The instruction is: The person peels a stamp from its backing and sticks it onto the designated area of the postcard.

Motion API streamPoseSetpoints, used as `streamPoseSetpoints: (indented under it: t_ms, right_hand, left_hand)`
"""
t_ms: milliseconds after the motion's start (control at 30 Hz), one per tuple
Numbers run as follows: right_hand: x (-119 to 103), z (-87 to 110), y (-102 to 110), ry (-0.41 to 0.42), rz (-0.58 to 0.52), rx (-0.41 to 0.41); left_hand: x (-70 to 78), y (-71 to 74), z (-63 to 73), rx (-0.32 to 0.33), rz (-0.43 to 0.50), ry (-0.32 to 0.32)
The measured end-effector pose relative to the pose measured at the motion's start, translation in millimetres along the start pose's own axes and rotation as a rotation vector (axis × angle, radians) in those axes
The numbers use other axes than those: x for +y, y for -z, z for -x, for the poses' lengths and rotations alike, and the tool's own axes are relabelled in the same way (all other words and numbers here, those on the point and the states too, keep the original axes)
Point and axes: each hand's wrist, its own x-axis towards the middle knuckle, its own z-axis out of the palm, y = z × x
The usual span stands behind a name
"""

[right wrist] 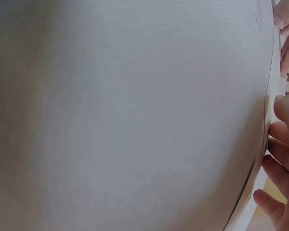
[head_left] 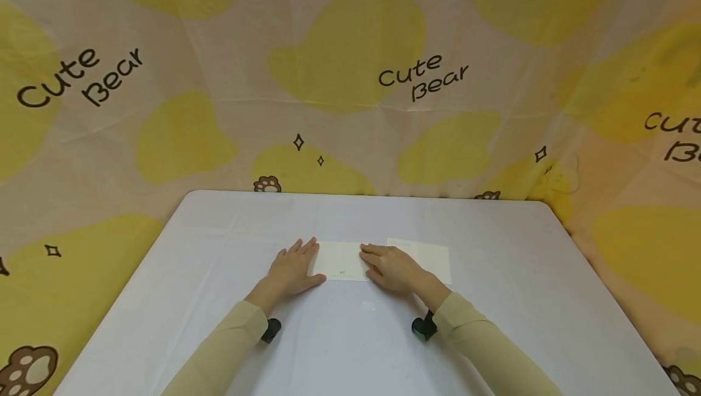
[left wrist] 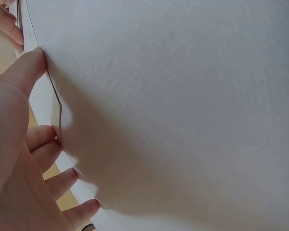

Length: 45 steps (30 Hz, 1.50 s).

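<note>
A pale cream sheet of paper [head_left: 339, 257] lies flat on the white table between the two hands, with a small faint mark near its lower edge. My left hand [head_left: 292, 269] rests at its left end, fingers spread and thumb along the near edge. On the right end lies my right hand [head_left: 395, 269], its fingertips pressing down on the paper. A second cream sheet [head_left: 432, 257] sticks out from beneath and beyond the right hand, partly hidden by it. In the left wrist view the thumb [left wrist: 31, 67] touches the paper's edge.
The white table [head_left: 339, 341] reaches back to a fabric backdrop [head_left: 339, 49] printed with yellow patches and lettering. Dark wrist cameras [head_left: 424, 326] sit at both cuffs, above the tabletop.
</note>
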Motion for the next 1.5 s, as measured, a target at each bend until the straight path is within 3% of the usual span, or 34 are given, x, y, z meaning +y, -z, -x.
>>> streamPoseSetpoints:
  t_ms: [267,700,1500]
  right_hand:
    - [-1.8,-1.0,5.8,-0.043,0.008,-0.091]
    - [0.7,0.4,1.3,-0.026,0.072,-0.085]
    - [7.3,8.1,5.0,-0.059,0.025,-0.061]
  left_hand:
    - [1.8,0.2,0.7,-0.001,0.015,0.001]
    - [-0.8,-3.6,-1.0,0.003,-0.001,-0.003]
    - [-1.5,-3.8,-1.5,0.012,0.001,-0.002]
